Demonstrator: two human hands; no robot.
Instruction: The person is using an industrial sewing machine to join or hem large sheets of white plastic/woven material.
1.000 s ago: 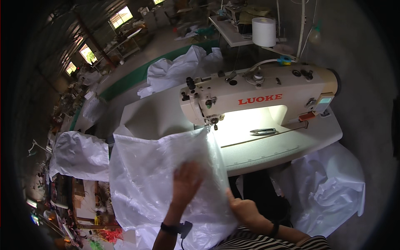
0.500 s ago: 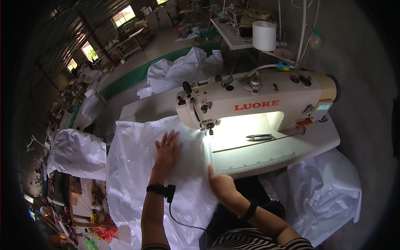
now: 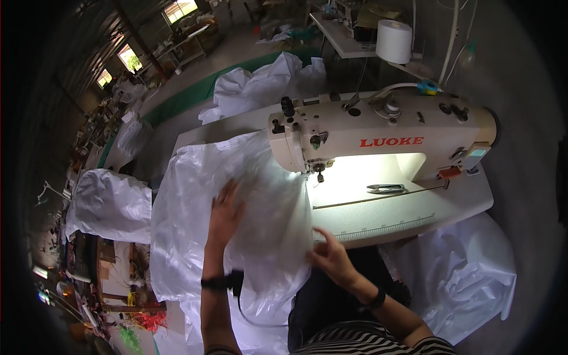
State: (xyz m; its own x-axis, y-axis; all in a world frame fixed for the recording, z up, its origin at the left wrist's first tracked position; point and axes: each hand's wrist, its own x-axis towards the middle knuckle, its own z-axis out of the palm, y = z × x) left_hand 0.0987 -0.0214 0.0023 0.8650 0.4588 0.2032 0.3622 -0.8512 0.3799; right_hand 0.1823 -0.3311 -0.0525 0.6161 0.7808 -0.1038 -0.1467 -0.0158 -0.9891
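A thin, shiny white plastic-like sheet (image 3: 186, 204) covers the left part of the sewing table and drapes over its front edge. Its right edge runs up under the needle area of a white sewing machine (image 3: 337, 127), lit by a lamp. My left hand (image 3: 225, 214) lies on the sheet with its fingers stretched out, left of the needle. My right hand (image 3: 332, 259) hovers at the table's front edge, just beside the sheet's right edge. Its index finger and thumb are apart, with nothing visible between them. The needle tip is lost in glare.
Small thread snips (image 3: 387, 189) lie on the machine bed (image 3: 378, 216) under the arm. A white thread cone (image 3: 394, 41) stands behind the machine. Crumpled white material (image 3: 458, 275) hangs at the right, another white heap (image 3: 266, 83) sits behind the table, and one more white piece (image 3: 109, 204) lies left.
The sheet has slid away from me past the needle, its far edge now farther back. My right index finger has come off the sheet's edge and the hand has opened. The whole view has shifted slightly.
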